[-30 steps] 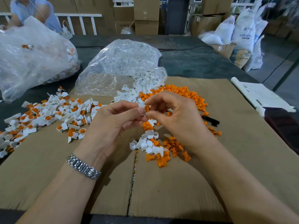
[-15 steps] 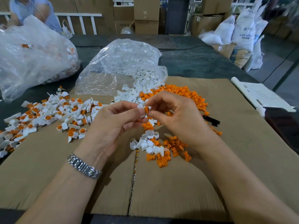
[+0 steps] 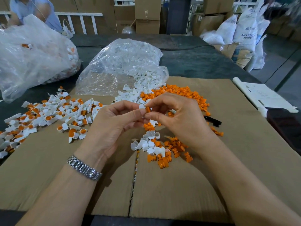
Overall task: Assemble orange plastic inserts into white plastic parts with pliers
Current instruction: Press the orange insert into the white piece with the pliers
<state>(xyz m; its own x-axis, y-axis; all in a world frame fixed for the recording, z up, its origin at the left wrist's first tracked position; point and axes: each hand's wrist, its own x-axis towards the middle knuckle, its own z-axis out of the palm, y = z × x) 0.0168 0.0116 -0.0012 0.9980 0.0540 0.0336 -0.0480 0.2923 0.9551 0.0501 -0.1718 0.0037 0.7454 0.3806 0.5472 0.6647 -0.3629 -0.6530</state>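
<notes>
My left hand [image 3: 114, 123] pinches a small white part [image 3: 142, 106] between thumb and forefinger above the cardboard. My right hand [image 3: 177, 118] pinches an orange insert [image 3: 147, 109] that sits against that white part. Loose orange inserts [image 3: 182, 93] lie in a heap behind my hands, and a smaller mix of white parts [image 3: 149, 144] and orange ones lies just below them. Assembled white-and-orange pieces [image 3: 53, 113] spread over the left. Black plier handles [image 3: 212, 119] poke out from behind my right hand.
A clear bag of white parts [image 3: 123, 66] lies open at the back centre. A larger bag [image 3: 32, 56] sits at the far left, with a person behind it. A white paper sheet [image 3: 263, 97] lies at the right. The brown cardboard [image 3: 162, 185] covers a dark table.
Both hands rose slightly and the orange insert turned between my fingertips, now standing upright against the white part. The piles have not moved.
</notes>
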